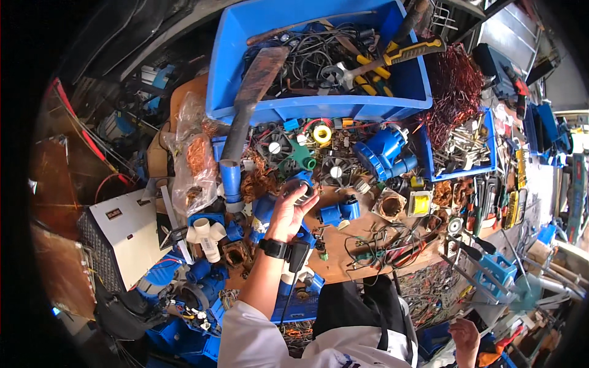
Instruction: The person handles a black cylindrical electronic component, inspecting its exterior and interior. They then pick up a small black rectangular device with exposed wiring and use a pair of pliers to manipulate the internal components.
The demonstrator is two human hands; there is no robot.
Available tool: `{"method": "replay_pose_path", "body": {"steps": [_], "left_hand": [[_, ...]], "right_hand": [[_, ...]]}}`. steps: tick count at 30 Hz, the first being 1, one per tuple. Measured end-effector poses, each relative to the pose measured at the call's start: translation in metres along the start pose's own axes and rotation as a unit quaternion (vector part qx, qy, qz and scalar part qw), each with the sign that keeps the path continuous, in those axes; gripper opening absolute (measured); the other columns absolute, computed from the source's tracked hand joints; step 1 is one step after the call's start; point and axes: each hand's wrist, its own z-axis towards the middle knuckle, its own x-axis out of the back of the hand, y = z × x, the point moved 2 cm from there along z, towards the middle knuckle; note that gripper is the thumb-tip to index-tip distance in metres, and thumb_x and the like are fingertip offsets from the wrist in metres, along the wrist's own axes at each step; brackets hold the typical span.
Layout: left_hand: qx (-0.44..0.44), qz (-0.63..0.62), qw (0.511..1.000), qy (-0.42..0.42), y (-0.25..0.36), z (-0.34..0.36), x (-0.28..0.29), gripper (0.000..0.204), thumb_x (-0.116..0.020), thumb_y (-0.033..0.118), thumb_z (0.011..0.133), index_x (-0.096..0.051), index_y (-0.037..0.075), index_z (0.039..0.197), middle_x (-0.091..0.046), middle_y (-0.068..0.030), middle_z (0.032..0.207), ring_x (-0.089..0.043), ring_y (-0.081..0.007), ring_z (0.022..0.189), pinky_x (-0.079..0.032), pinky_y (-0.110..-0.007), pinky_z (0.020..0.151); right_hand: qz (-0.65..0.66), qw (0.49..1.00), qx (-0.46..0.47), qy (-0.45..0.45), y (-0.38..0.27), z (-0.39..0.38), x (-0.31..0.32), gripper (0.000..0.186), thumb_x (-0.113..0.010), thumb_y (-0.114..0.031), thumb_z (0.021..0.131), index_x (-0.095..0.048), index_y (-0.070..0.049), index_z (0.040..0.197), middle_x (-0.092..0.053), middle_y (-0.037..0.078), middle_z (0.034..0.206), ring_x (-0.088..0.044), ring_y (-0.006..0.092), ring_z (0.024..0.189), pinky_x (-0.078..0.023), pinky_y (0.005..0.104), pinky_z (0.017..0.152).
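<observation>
My left hand (291, 208) is raised over the workbench, palm up, with its fingers curled round a small round part (300, 194), dark grey with some blue at its far side. Its exact kind does not show. A black watch (273, 248) is on that wrist. Just beyond the hand lies a green plastic piece (298, 157), with a small fan (336, 172) to its right. Far from the bench items, at the lower right, hangs my right hand (464, 336); its fingers are loosely bent and nothing shows in them.
A large blue bin (319, 109) holds cables, a hammer (392, 60) and a rusty flat blade tool (261, 76). Right of it are a blue pump-like housing (381, 152), a small blue tray (461, 173) of metal pieces and a copper wire heap (451, 86). A white pipe fitting (207, 238) lies left.
</observation>
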Motion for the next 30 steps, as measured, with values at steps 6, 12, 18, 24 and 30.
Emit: {"method": "replay_pose_path", "body": {"steps": [6, 12, 18, 24, 30], "left_hand": [[0.014, -0.087, 0.996, -0.005, 0.006, 0.014, -0.016, 0.026, -0.063, 0.004, 0.089, -0.056, 0.006, 0.114, -0.065, -0.0135, 0.1, -0.067, -0.0324, 0.093, -0.058, -0.045, 0.088], [-0.095, 0.025, 0.995, 0.01, 0.021, 0.018, -0.045, 0.045, -0.065, -0.005, 0.083, -0.047, 0.006, 0.123, -0.058, -0.0133, 0.108, -0.065, -0.0301, 0.094, -0.059, -0.043, 0.086], [-0.044, 0.009, 0.998, 0.04, 0.024, 0.032, -0.046, 0.032, -0.07, 0.007, 0.086, -0.054, 0.006, 0.114, -0.06, -0.0128, 0.102, -0.066, -0.0306, 0.09, -0.06, -0.042, 0.084], [0.027, -0.07, 0.997, 0.009, 0.025, 0.043, -0.049, 0.032, -0.07, 0.026, 0.089, -0.055, 0.001, 0.104, -0.063, -0.014, 0.095, -0.067, -0.0269, 0.087, -0.061, -0.041, 0.081], [0.092, -0.05, 0.994, -0.028, 0.016, 0.03, -0.058, 0.043, -0.069, 0.039, 0.088, -0.056, 0.0, 0.099, -0.065, -0.0141, 0.088, -0.068, -0.0251, 0.081, -0.061, -0.039, 0.075]], "right_hand": [[0.07, 0.997, -0.03, 0.002, 0.033, 0.017, 0.015, 0.035, -0.047, -0.012, 0.098, -0.051, 0.007, 0.128, -0.059, 0.019, 0.124, -0.058, 0.029, 0.111, -0.047, 0.0398, 0.097], [-0.009, 0.997, -0.064, 0.042, 0.016, 0.019, -0.005, 0.034, -0.052, -0.004, 0.095, -0.051, 0.007, 0.127, -0.06, 0.018, 0.121, -0.059, 0.0271, 0.109, -0.048, 0.0371, 0.096], [0.022, 0.997, -0.064, 0.04, 0.012, 0.02, -0.011, 0.034, -0.052, -0.003, 0.094, -0.052, 0.005, 0.127, -0.062, 0.016, 0.116, -0.062, 0.0247, 0.102, -0.051, 0.034, 0.09], [-0.086, 0.995, -0.044, 0.028, 0.005, 0.02, -0.02, 0.033, -0.056, -0.005, 0.093, -0.055, 0.004, 0.124, -0.064, 0.011, 0.108, -0.062, 0.0181, 0.096, -0.051, 0.0295, 0.087], [0.015, 0.998, -0.055, 0.023, 0.014, 0.021, -0.018, 0.033, -0.058, -0.005, 0.091, -0.057, 0.004, 0.123, -0.064, 0.01, 0.107, -0.061, 0.0183, 0.097, -0.05, 0.0286, 0.087]]}}
